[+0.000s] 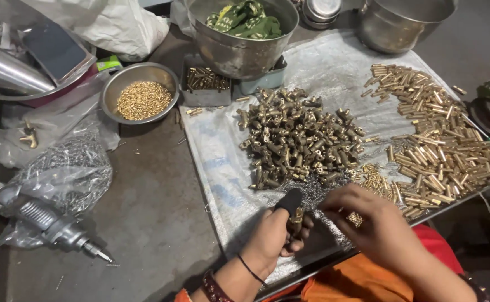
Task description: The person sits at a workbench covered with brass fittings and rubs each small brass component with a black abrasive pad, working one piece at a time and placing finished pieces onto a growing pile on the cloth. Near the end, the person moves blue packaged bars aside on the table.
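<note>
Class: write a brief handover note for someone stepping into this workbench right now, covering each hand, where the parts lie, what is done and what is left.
Left hand: closed grip on one small brass fitting, thumb in a black cover.
Right hand: fingers curled over small brass pieces; whether it grips one cannot be told.
Parts: heap of dull brass T-shaped fittings on the white plastic sheet; pile of shiny brass tubes to the right; round steel bowl of tiny brass bits to the left.
Done: cannot tell which pieces are finished.
Left: both piles look large.

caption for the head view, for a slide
Left hand holds a brass fitting; right hand picks small brass pieces.
</note>
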